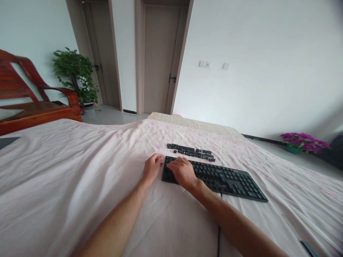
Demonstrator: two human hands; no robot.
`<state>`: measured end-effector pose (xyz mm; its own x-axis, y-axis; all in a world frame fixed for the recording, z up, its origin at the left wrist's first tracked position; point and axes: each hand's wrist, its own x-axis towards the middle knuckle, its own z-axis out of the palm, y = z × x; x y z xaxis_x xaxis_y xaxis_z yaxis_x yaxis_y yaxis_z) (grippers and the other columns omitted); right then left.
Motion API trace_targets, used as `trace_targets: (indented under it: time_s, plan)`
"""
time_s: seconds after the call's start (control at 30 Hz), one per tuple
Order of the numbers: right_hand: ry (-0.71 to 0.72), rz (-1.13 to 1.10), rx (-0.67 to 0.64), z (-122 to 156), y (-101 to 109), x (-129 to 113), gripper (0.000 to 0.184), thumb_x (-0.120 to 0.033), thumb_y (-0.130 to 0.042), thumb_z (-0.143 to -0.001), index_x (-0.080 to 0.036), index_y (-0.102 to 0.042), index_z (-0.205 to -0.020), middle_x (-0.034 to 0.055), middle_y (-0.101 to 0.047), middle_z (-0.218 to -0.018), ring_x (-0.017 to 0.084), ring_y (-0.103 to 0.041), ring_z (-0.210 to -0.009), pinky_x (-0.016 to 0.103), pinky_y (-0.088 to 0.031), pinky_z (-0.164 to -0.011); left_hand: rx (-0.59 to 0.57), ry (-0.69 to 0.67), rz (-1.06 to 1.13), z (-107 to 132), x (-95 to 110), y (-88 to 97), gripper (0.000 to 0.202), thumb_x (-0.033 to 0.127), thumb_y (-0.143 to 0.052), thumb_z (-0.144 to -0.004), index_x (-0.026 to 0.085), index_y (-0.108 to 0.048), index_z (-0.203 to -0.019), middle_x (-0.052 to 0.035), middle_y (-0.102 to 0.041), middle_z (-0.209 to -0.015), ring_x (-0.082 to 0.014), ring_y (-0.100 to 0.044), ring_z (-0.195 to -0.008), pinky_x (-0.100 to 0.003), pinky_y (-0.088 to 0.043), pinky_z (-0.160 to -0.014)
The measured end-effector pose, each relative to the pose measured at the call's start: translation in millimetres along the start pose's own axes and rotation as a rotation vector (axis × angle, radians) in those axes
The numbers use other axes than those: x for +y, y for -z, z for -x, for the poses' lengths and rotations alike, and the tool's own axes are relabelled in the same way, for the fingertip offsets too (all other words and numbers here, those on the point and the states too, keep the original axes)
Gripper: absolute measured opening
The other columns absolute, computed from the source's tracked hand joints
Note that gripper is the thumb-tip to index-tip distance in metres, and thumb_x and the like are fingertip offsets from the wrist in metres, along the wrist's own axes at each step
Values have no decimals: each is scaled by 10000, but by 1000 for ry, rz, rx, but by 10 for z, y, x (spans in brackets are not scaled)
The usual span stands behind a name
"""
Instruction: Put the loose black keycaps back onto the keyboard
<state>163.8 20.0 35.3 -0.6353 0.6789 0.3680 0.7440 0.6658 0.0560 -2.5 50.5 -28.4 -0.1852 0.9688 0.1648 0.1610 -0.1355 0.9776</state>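
Note:
A black keyboard [235,182] lies on the pink-white cloth, with several keycaps off its lower rows so that bare key sockets show. Over its left end is my right hand [183,172], fingers drawn together and pointing down at the keys; what is at the fingertips is hidden. My left hand [153,167] rests on the cloth just left of the keyboard, its fingers curled closed, and whatever they hold is too small to make out. Beyond the keyboard, loose black keycaps [187,151] lie in rough rows, with a long space-bar cap among them.
A cable [219,228] runs from the keyboard toward me under my right forearm. Dark flat objects lie at the cloth's left edge [9,142] and lower right [308,248]. Farther off are a wooden chair [40,85], a green plant [76,71], doors and purple flowers [305,142].

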Motion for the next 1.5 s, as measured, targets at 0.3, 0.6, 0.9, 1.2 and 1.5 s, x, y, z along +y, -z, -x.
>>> trace_targets:
  time_s: [0.3,0.6,0.9,1.2,1.5]
  plan:
    - [76,43,-36,8,-28,-32,228,-214,-455,-913,-220,-681,-939,49,-694,-879,196,-511,-861,324,-315,-760,-9,-27,-31,1,-1,-1,256,184,-449,-818,175,-638,-990,-63,-698,-942,-131,-663,-725,-242,-521,-678]
    - [65,76,-40,7,-31,-86,211,-212,-461,-907,-205,-662,-842,53,-669,-834,205,-491,-852,330,-324,-757,-14,-34,-52,32,69,17,257,183,-441,-814,170,-640,-976,-61,-705,-933,-133,-661,-731,-245,-520,-693]
    - [46,-20,28,38,-71,-56,215,-223,-484,-907,-231,-698,-896,44,-669,-879,195,-501,-896,311,-356,-794,-44,-86,-108,82,109,40,221,187,-481,-798,184,-676,-902,-48,-704,-922,-153,-649,-812,-270,-505,-781]
    - [-98,-184,80,48,-125,-13,169,-227,-556,-870,-252,-719,-905,21,-688,-858,169,-544,-869,276,-388,-831,-307,-198,-61,133,179,228,222,180,-650,-684,174,-693,-902,-70,-649,-1009,-172,-627,-894,-292,-504,-848]
    - [-181,-208,89,70,-115,-4,147,-268,-592,-851,-261,-705,-944,16,-696,-889,176,-558,-873,272,-398,-833,-288,-234,-112,149,183,210,143,174,-668,-677,177,-716,-812,-80,-651,-976,-197,-627,-900,-312,-520,-825]
